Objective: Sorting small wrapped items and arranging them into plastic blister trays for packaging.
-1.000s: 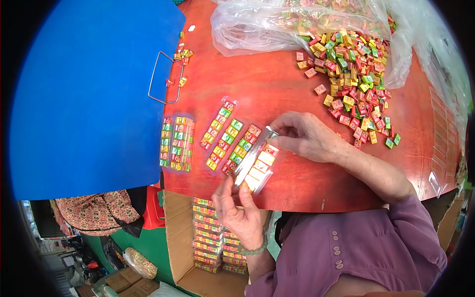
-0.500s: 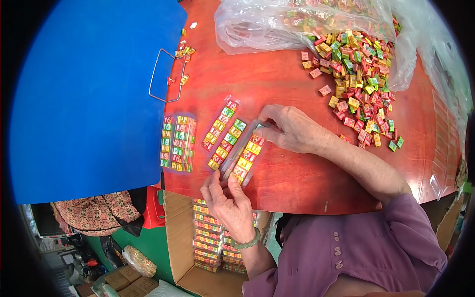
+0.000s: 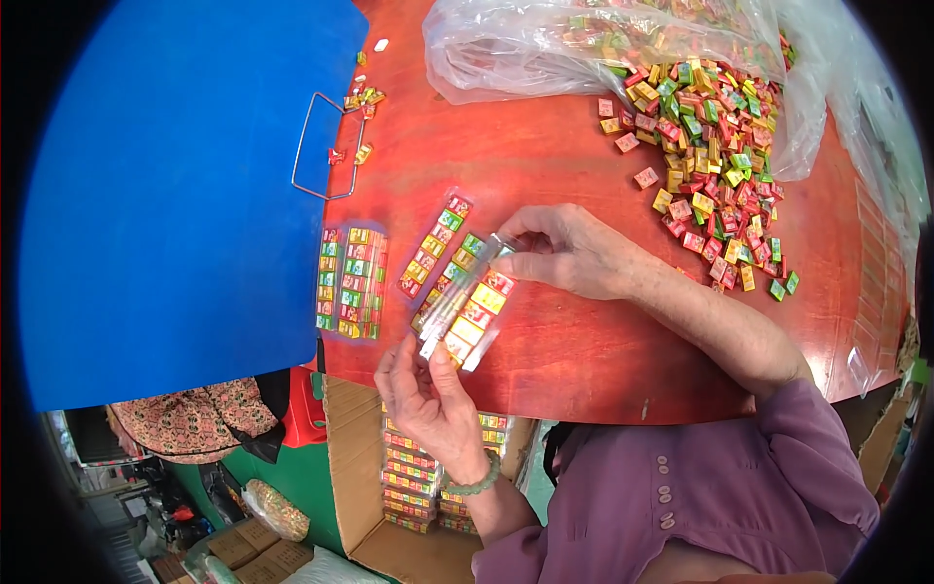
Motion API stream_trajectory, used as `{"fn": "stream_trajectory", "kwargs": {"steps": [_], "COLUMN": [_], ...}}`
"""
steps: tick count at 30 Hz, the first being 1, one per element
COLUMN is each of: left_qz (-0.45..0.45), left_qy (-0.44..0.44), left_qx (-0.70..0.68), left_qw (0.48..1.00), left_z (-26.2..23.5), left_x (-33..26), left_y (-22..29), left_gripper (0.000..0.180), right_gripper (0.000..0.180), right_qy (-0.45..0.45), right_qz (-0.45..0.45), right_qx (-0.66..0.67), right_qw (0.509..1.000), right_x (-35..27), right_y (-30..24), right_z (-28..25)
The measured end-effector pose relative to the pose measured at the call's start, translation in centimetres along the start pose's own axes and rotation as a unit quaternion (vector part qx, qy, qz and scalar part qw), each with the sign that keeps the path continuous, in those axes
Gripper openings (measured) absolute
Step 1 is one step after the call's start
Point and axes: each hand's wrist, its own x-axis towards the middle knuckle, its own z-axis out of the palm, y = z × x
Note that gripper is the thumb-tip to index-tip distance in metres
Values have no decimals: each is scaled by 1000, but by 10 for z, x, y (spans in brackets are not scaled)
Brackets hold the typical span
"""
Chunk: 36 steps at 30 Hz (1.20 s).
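Observation:
A long clear sleeve of small coloured candy squares (image 3: 472, 313) lies slanted near the front edge of the red table (image 3: 545, 175). My left hand (image 3: 428, 399) pinches its lower end, and my right hand (image 3: 559, 253) grips its upper end. Two more filled strips (image 3: 435, 245) lie just left of it. A flat stack of filled strips (image 3: 350, 280) rests further left, by the blue surface.
A heap of loose candy squares (image 3: 715, 165) spreads at the right beside a clear plastic bag (image 3: 545, 44). A blue board (image 3: 175, 185) with a wire handle (image 3: 316, 146) covers the left. Below the table stands an open cardboard box (image 3: 350, 467) holding packed strips.
The sleeve was turned from its pale back to show the coloured squares. My right hand slid along its upper end, and my left hand came up to its lower end.

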Motion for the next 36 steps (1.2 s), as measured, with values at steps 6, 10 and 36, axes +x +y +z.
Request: {"fn": "stream_trajectory", "kwargs": {"steps": [6,10,36], "left_qz": [15,2,-201], "left_qy": [-5,-11,-76], "left_qx": [33,38,20], "left_qw": [999,999,976], "left_z": [1,1,-2], "left_x": [21,28,43], "left_y": [-9,-8,-16], "left_gripper": [31,30,44], "right_gripper": [34,39,61], "right_qy": [11,23,-117], "right_qz": [-16,-4,145], "right_qx": [-67,-88,-68], "right_qw": [998,996,980], "right_x": [21,31,49], "right_y": [-7,-15,-23], "right_z": [2,4,7]}}
